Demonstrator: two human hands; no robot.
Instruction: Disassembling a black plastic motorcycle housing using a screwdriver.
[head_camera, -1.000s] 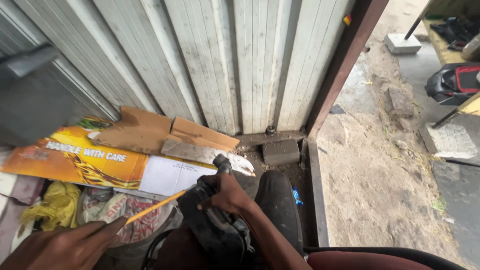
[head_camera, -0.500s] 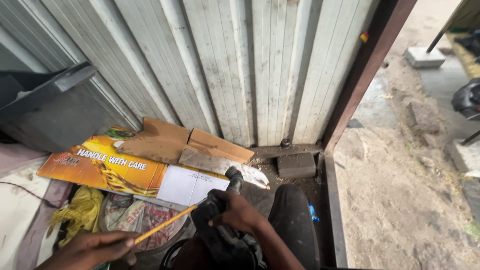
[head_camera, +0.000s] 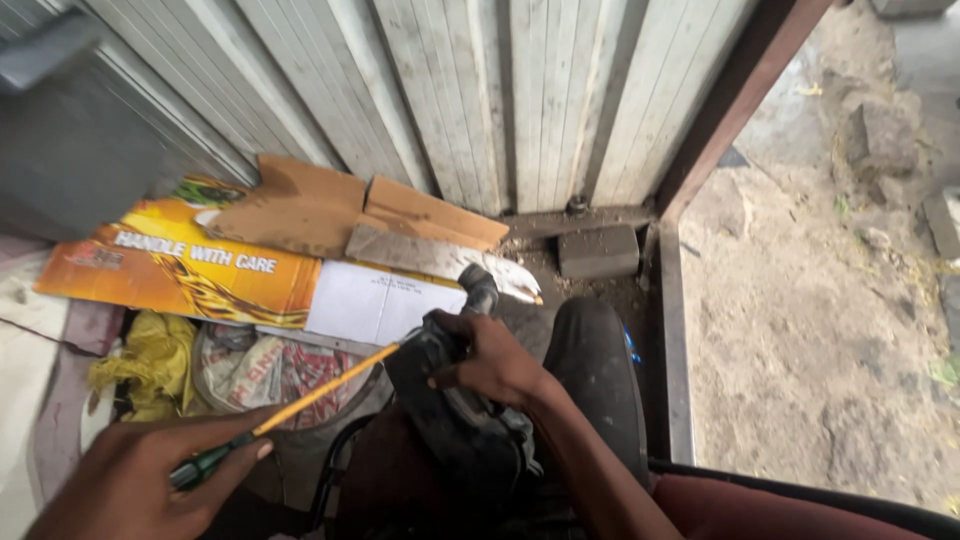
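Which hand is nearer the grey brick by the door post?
Right. The right hand grips the dark power tool just below and left of the grey brick. The left hand, holding a yellow-shafted screwdriver, is far off at lower left.

A dirt floor runs along the foot of a corrugated metal wall, bare and pebbled on the right past a metal door sill. A dark brick sits on the ground against the wall's base. To its left lies a flattened orange and white cardboard box, with brown cardboard flaps and a worn wooden board resting on top. In front of the box, a yellow cloth and a crumpled printed bag lie touching each other. Grey stones sit on the dirt at upper right.
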